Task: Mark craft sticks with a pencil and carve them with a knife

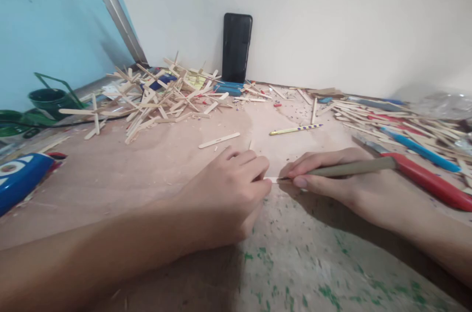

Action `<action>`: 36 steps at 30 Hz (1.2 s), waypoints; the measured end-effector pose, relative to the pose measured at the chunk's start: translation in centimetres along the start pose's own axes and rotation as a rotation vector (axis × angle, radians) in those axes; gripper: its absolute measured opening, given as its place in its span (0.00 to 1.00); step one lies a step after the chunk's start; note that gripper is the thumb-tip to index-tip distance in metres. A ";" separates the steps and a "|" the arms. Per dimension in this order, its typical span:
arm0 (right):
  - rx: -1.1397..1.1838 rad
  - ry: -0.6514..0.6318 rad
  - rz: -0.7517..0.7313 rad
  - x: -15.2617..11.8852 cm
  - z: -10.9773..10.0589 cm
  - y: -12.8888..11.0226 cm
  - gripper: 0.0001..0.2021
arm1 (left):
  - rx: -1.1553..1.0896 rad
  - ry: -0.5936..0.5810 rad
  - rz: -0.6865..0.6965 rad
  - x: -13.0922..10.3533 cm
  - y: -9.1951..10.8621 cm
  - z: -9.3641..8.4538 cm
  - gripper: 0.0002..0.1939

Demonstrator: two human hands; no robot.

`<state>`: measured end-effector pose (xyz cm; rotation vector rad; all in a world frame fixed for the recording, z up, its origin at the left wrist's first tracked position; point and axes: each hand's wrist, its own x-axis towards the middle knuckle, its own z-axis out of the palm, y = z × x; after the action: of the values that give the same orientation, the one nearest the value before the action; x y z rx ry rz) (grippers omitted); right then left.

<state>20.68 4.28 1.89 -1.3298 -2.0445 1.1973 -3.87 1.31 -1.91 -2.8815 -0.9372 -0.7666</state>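
My left hand (228,189) is closed near the middle of the table, its fingers gripping a pale wooden craft stick (273,180). Only the stick's right end shows beyond the fingertips. In my right hand (342,184) is a slim grey-green pen-like tool (352,167), pinched between thumb and fingers. Its thin dark tip touches or nearly touches the stick's exposed end; I cannot tell whether it is a pen or a blade. Just beyond my hands lie another craft stick (219,140) and a yellow pencil with dark spots (295,130).
A black phone (237,46) leans upright on a blue block against the white wall. Glued stick pieces (162,98) heap up at the left back. Loose sticks (368,118), a blue tool (420,149) and a red-handled tool (435,184) lie right. A blue object (22,179) is left.
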 end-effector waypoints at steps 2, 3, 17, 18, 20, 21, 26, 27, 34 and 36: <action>0.003 0.004 -0.007 0.0 0.0 0.1 0.09 | 0.004 0.007 0.003 0.0 -0.1 0.0 0.13; 0.006 0.005 -0.004 0.0 0.0 0.1 0.09 | 0.004 0.012 0.004 0.0 -0.1 0.0 0.13; -0.012 0.065 0.029 -0.1 -0.1 0.8 0.13 | 0.005 -0.007 0.021 0.2 -0.1 0.1 0.12; -0.029 0.055 0.020 -0.1 -0.1 0.6 0.12 | 0.005 -0.004 0.023 0.2 -0.1 0.1 0.12; -0.039 0.050 0.006 -0.2 0.1 0.3 0.10 | 0.008 0.000 0.024 0.1 -0.1 0.1 0.13; -0.041 0.051 0.007 -0.2 0.1 0.2 0.10 | 0.009 0.001 0.026 0.1 -0.1 0.1 0.13; -0.047 0.041 -0.004 -0.1 0.1 0.3 0.09 | 0.004 0.007 0.031 0.0 -0.1 0.1 0.14; -0.045 0.042 -0.010 -0.1 0.1 0.3 0.09 | 0.004 0.009 0.031 0.1 -0.1 0.1 0.14; -0.009 0.029 -0.011 0.0 0.3 0.2 0.07 | 0.012 -0.002 0.016 0.0 0.1 -0.2 0.15; -0.013 0.042 -0.016 0.0 0.3 0.2 0.07 | 0.009 0.005 0.008 0.0 0.2 -0.2 0.15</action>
<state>20.57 4.15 1.51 -1.3305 -2.0337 1.1410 -3.85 1.15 -1.72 -2.8726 -0.9254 -0.7674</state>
